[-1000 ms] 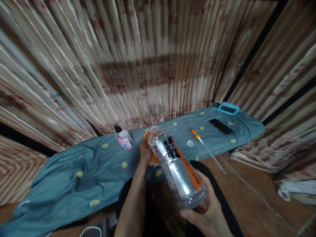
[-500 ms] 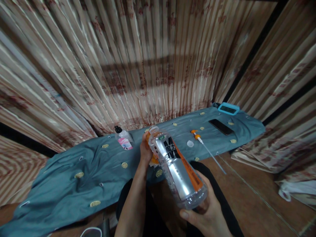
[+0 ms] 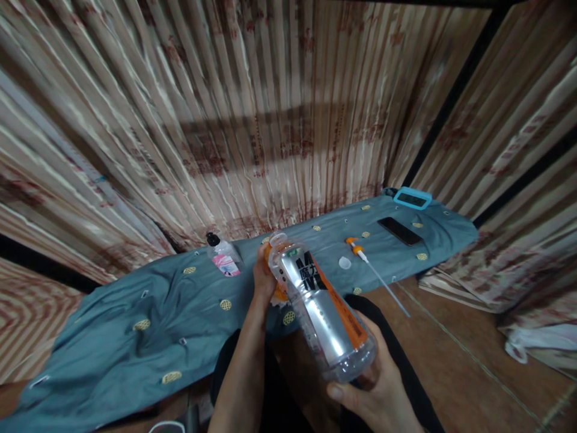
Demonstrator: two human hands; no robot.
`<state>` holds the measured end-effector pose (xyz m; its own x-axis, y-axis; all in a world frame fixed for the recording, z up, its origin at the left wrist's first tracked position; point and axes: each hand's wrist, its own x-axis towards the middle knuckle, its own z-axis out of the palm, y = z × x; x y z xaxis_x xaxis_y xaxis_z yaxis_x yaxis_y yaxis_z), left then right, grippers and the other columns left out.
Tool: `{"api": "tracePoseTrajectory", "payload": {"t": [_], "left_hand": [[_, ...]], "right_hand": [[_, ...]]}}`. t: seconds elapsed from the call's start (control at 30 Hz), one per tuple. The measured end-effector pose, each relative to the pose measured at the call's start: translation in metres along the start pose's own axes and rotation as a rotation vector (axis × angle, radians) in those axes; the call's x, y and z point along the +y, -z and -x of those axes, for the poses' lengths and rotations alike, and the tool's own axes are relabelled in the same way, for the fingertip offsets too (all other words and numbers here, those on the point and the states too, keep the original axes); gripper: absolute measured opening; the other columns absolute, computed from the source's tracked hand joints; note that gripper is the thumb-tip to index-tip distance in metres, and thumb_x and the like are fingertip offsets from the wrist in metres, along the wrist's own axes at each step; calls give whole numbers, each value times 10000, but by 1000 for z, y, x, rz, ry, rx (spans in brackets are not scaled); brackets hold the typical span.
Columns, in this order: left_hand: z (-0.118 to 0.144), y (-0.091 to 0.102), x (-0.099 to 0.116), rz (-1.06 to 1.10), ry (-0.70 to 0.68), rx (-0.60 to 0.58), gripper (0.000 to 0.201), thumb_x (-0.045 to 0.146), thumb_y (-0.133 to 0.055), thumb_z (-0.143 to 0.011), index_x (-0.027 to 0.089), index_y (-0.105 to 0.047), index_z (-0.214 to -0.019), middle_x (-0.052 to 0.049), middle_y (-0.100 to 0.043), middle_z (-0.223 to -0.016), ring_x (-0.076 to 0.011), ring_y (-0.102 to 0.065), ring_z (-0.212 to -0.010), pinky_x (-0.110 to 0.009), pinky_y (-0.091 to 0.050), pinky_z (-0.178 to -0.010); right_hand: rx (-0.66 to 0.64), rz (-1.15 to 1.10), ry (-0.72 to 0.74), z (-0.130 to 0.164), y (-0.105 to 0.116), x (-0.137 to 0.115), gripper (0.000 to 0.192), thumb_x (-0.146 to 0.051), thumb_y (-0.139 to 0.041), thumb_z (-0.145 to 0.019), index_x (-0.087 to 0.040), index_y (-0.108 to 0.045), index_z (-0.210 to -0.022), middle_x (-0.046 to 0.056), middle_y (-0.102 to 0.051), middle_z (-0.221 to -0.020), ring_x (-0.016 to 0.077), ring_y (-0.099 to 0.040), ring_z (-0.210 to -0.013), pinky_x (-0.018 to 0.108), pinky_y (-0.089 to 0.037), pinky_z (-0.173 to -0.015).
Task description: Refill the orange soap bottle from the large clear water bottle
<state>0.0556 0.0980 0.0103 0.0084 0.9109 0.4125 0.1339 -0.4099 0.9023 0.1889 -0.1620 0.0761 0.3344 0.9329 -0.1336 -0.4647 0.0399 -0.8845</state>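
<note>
Your right hand (image 3: 383,391) cups the base of the light, slippery, easily dented empty bottle (image 3: 322,307) over your lap, while your left hand (image 3: 264,279) fingers close around its neck, the table (image 3: 135,300) beyond.

Bottle (image 3: 322,307) hides the orange thing (image 3: 280,293) behind it.

small bottle (image 3: 223,260) on cloth (image 3: 135,307), far left | pump tube (image 3: 376,273) right of centre | phone (image 3: 400,231) far right
</note>
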Motion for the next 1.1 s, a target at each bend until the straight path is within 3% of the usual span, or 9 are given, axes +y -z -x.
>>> {"api": "tracePoseTrajectory", "payload": {"t": [0.1, 0.27, 0.37, 0.6, 1.1], "left_hand": [[1, -1, 7, 15, -10, 14, 417, 401, -640, -848, 229, -627, -1227, -107, -735, -1237, -294, -689, -1167, -502, -496, -1123], [1, 0, 13, 38, -7, 24, 379, 413, -638, -845, 247, -644, -1186, -107, -728, -1237, -314, -667, -1199, -509, -483, -1127], [1, 0, 14, 49, -13, 13, 382, 414, -650, -841, 260, -647, -1191, -91, -732, -1226, -306, -660, -1215, -482, -492, -1119], [1, -1, 11, 40, -26, 25, 368, 412, -649, -858, 269, -651, -1197, -74, -730, -1228, -277, -683, -1170, -429, -517, -1073], [0, -1, 2, 74, 18, -7, 421, 428, -663, -852, 268, -622, -1239, -88, -705, -1298, -290, -653, -1254, -490, -448, -1177]], "right_hand": [[50, -19, 7, 0, 1, 0, 983, -165, -1054, -477, -288, -579, -1328, 75, -834, -1213, 323, -828, -1071, 312, -693, -834], [-43, 44, 5, -1, 6, 0, 970, -147, -1037, -527, -303, -541, -1346, 72, -817, -1270, 324, -801, -1149, 331, -679, -905], [-4, 24, 5, -1, 3, -2, 984, -166, -1047, -514, -305, -541, -1347, 69, -821, -1261, 317, -804, -1145, 319, -679, -898], [30, 11, 18, 1, -2, -4, 966, -141, -1048, -488, -296, -582, -1320, 75, -824, -1249, 329, -807, -1131, 323, -685, -880], [-6, 55, 25, 2, 3, -3, 961, -177, -1045, -520, -317, -569, -1343, 64, -818, -1266, 331, -802, -1145, 336, -685, -901]]}}
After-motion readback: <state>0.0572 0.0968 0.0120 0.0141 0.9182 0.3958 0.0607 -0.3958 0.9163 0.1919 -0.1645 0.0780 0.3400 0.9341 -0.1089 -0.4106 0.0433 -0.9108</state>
